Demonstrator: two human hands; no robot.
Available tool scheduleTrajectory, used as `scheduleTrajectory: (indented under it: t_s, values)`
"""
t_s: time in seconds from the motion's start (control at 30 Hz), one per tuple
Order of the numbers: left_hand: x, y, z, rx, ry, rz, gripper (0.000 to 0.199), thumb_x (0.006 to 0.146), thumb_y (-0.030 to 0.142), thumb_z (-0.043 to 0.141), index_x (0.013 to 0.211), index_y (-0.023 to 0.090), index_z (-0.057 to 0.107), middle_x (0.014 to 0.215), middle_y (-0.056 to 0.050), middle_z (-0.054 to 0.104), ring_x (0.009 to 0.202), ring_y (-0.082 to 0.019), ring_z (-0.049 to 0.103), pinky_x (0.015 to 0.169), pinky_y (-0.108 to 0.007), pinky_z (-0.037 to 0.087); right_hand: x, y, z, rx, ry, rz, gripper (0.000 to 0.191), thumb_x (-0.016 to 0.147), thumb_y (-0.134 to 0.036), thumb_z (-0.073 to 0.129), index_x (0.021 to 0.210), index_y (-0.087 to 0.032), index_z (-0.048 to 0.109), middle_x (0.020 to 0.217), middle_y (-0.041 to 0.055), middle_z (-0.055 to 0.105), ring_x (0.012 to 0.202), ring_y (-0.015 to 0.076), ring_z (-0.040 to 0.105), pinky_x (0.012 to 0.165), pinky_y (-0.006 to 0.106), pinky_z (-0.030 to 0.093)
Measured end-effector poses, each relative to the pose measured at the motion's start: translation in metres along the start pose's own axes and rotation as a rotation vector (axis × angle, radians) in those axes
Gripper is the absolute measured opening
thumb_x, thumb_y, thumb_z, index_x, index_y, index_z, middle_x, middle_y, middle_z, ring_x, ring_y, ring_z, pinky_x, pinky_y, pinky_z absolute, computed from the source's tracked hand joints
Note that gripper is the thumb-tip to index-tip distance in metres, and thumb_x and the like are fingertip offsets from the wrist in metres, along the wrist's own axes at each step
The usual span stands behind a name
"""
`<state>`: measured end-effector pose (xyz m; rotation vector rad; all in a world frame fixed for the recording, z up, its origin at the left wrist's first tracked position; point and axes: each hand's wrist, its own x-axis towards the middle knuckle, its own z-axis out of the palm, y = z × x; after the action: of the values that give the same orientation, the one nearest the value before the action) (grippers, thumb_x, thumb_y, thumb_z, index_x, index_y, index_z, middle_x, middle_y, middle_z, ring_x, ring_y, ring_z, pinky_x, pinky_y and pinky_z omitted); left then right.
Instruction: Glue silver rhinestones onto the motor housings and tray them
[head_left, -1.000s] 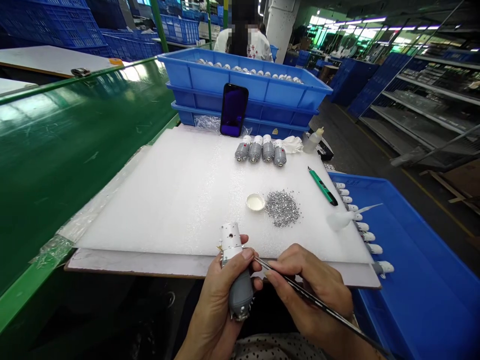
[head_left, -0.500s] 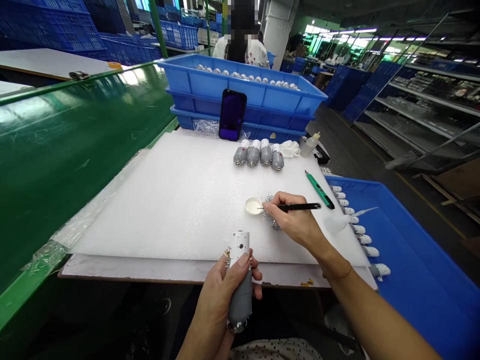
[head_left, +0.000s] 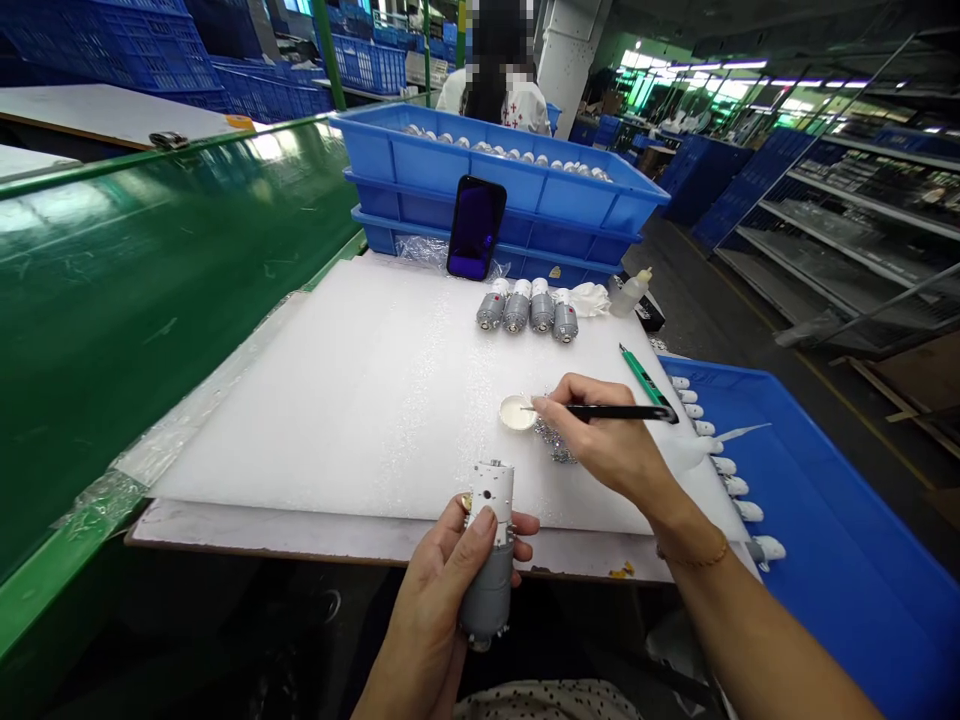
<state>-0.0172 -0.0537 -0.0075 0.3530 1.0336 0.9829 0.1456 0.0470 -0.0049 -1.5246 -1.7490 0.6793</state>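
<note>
Fingers [head_left: 480, 540] of the left hand [head_left: 442, 600] wrap tight round a motor [head_left: 489, 560]; right hand [head_left: 607, 445] pinches a pick [head_left: 607, 411], dipping the cap [head_left: 517, 412], which could tip

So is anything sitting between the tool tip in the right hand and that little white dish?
Nothing visible. The right hand holds the thin black tool with its tip already at the small white dish; the glitter pile lies under the hand, beside the dish.

A white foam sheet [head_left: 360, 400] covers the table [head_left: 300, 535].
</note>
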Motion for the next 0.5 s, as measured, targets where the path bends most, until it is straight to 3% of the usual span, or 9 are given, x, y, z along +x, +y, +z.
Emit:
scheduleTrajectory:
  t_s: [0.2, 0.33, 0.5]
  values:
    - [0.000, -0.003, -0.004, -0.070, -0.034, -0.056, 0.038, 0.087, 0.047, 0.063, 0.101, 0.013, 0.072, 0.087, -0.008, 0.073, 0.074, -0.016, 0.060, 0.074, -0.027, 0.050, -0.023, -0.005, -0.008, 0.087, 0.103, -0.056, 0.030, 0.087, -0.029, 0.063, 0.061, -0.019, 0.050, 0.055, -0.0049, 0.043, 0.053, 0.0102, 0.038, 0.051, 0.027, 0.029]
    - [0.000, -0.005, 0.000, -0.099, -0.031, -0.027, 0.033, 0.087, 0.042, 0.065, 0.101, 0.014, 0.073, 0.094, -0.009, 0.074, 0.085, -0.020, 0.064, 0.080, -0.030, 0.051, -0.056, -0.020, -0.014, 0.379, 0.078, -0.018, 0.029, 0.092, -0.033, 0.060, 0.068, -0.019, 0.052, 0.059, -0.0049, 0.043, 0.051, 0.0090, 0.035, 0.047, 0.025, 0.027]
    - [0.001, -0.009, 0.005, -0.074, -0.094, 0.028, 0.026, 0.086, 0.038, 0.068, 0.101, 0.017, 0.072, 0.103, -0.010, 0.072, 0.102, -0.026, 0.065, 0.080, -0.031, 0.053, -0.084, -0.027, 0.000, 0.579, 0.082, -0.017, 0.024, 0.094, -0.026, 0.059, 0.072, -0.019, 0.056, 0.063, -0.0040, 0.050, 0.053, 0.0081, 0.042, 0.048, 0.023, 0.032]
